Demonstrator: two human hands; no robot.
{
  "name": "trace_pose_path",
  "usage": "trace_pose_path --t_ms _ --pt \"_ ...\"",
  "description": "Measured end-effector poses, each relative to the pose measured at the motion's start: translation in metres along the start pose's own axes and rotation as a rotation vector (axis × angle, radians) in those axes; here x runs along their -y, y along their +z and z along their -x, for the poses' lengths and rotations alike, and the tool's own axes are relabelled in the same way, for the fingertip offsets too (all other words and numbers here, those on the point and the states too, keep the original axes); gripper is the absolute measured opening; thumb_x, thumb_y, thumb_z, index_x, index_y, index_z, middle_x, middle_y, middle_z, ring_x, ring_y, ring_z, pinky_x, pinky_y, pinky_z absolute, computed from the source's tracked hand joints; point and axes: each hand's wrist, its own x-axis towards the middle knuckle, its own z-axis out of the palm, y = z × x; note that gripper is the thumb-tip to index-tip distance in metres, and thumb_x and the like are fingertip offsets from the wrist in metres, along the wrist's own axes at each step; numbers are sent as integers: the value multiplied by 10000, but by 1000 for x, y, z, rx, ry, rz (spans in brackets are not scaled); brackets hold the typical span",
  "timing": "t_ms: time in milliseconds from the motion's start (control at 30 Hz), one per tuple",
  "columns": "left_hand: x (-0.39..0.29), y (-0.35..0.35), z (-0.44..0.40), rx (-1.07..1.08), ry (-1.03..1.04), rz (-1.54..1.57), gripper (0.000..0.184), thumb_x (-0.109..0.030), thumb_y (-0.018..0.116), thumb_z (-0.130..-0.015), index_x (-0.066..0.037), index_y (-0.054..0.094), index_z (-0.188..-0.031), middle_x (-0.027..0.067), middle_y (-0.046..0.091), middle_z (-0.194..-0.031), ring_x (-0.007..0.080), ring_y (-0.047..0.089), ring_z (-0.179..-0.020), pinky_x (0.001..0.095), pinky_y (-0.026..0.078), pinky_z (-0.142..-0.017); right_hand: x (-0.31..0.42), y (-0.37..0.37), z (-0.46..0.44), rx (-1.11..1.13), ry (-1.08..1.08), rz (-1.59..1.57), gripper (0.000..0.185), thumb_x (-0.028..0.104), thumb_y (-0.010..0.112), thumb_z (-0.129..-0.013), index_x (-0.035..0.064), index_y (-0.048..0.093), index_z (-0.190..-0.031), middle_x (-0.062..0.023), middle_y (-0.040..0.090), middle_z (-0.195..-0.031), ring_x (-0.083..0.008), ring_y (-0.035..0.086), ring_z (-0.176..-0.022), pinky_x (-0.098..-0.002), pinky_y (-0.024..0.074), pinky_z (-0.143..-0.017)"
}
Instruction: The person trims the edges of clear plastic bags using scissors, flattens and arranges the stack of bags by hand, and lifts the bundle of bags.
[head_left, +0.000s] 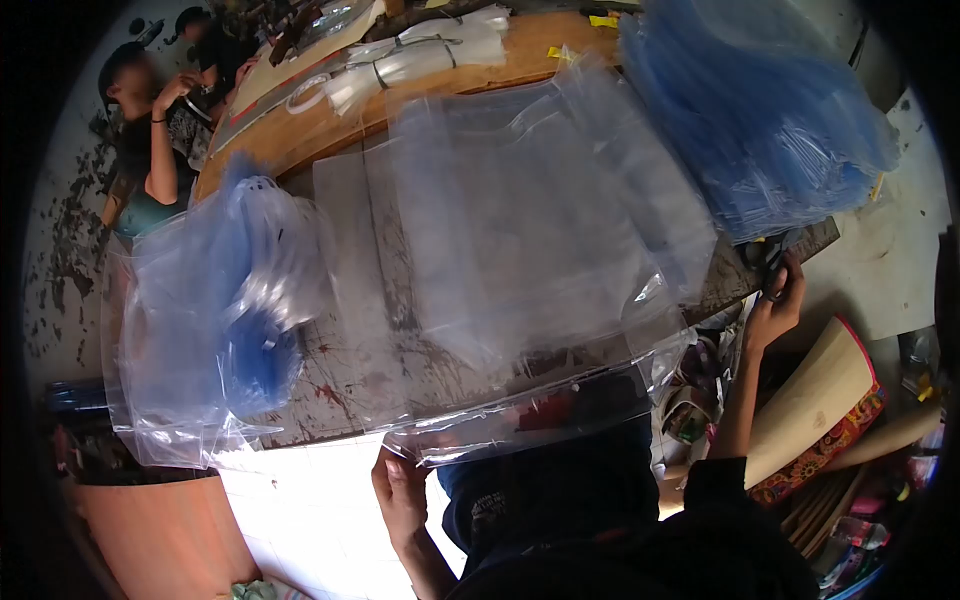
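Clear plastic sheets (pixel 530 220) lie spread over the worn table (pixel 340 385), their near edge hanging over its front. My left hand (pixel 400 490) pinches the near left corner of this plastic at the table's front edge. At the right end of the table, my right hand (pixel 778 305) is closed around the dark handles of what look like scissors (pixel 773 275), just below a large pile of bluish plastic (pixel 760 130). A second heap of clear and blue plastic (pixel 200 320) covers the table's left end.
Bundled clear plastic (pixel 420 60) lies on a wooden board (pixel 540 45) at the back. Two people (pixel 140 130) are at the far left. A rolled mat (pixel 820 410) leans at the right, and an orange panel (pixel 165 530) stands at the lower left.
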Motion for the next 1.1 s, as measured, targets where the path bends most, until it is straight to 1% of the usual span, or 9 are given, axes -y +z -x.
trace_pose_path --t_ms 67,233,367,500,567,667,733,967,1100 --pt "-2 1 -1 -25 80 60 620 -546 416 -848 52 506 -986 165 593 -810 227 593 -714 317 492 -616 11 0 9 5 -172 -23 503 317 508 -848 33 421 -1255 -138 418 -1295 -267 370 -1209 -371 283 -992" --pt "3 -8 -2 -135 71 -63 576 -513 443 -850 51 506 -947 144 589 -758 207 590 -681 306 484 -587 45 -14 24 30 -508 217 530 220 487 -784 -29 403 -1244 -183 413 -1278 -299 360 -1210 -403 250 -1011" --pt "-4 -7 -8 -94 209 31 608 -536 448 -829 52 505 -971 187 598 -756 203 608 -636 263 496 -510 73 -18 39 -148 -367 13 393 220 442 -835 -55 478 -1113 -149 527 -1094 -248 496 -1036 -369 352 -912" --pt "-25 -12 -16 102 -14 515 567 -390 447 -862 78 369 -1172 249 599 -814 289 629 -609 288 476 -387 150 -12 46 298 12 -392 327 212 407 -878 -38 506 -1064 -106 574 -880 -160 546 -805 -282 451 -725" --pt "-39 -10 -23 177 -37 225 557 -331 427 -881 65 295 -1248 252 602 -809 272 625 -568 257 444 -358 174 -9 45 700 180 -499 261 142 467 -858 -13 522 -1060 -91 559 -904 -136 530 -837 -248 448 -700" --pt "-46 -2 -22 220 76 114 506 -246 418 -902 60 273 -1278 209 615 -777 238 629 -608 236 458 -447 190 -6 42 772 115 -342 261 21 522 -808 7 528 -1069 -81 538 -963 -119 511 -875 -224 437 -699" --pt "-53 4 -20 265 164 107 478 -190 430 -904 60 273 -1281 181 618 -771 203 624 -652 228 467 -536 193 -7 41 743 72 -360 284 -23 537 -780 14 541 -1062 -75 527 -990 -121 506 -894 -219 435 -701" --pt "-82 35 -48 138 276 60 542 -229 529 -840 57 340 -1261 128 624 -703 199 627 -613 239 475 -469 194 -6 24 515 -285 -258 255 -67 534 -759 0 597 -996 -75 519 -1017 -146 520 -907 -231 440 -709" --pt "-80 48 -88 144 351 -520 546 -202 528 -864 65 299 -1282 155 624 -734 191 608 -586 261 456 -486 184 22 13 450 -391 31 230 -64 527 -751 -20 588 -968 -115 526 -1013 -221 533 -912 -295 455 -735"
